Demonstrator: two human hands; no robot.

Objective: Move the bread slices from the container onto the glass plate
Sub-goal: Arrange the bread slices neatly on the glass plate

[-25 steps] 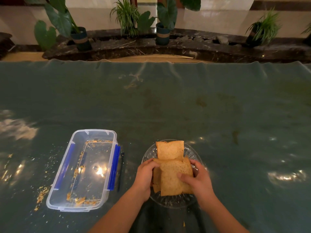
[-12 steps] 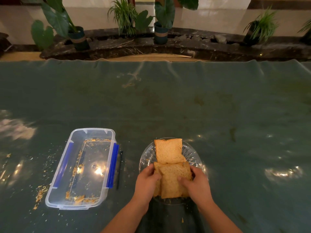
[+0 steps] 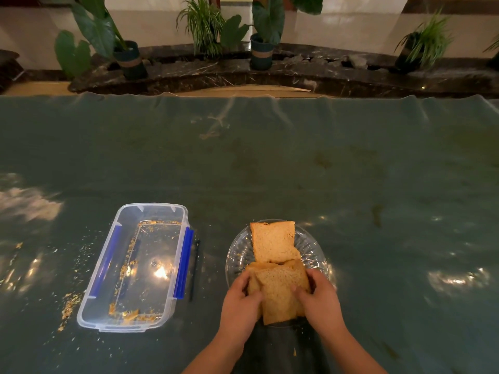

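The round glass plate (image 3: 237, 255) sits near the table's front edge. One brown bread slice (image 3: 272, 242) lies flat on its far half. On the near half, a small stack of bread slices (image 3: 278, 290) is held from both sides: my left hand (image 3: 240, 309) grips its left edge and my right hand (image 3: 321, 300) its right edge. The clear plastic container (image 3: 135, 265) with blue clips stands left of the plate and holds only crumbs.
A thin dark pen (image 3: 194, 268) lies between the container and the plate. Crumbs (image 3: 70, 306) are scattered left of the container. The table wears a shiny green cover (image 3: 270, 163). Potted plants (image 3: 129, 58) line a dark stone ledge behind the table.
Both hands with the stack have shifted slightly toward the plate's near edge, uncovering more of the far slice. The container has not moved.
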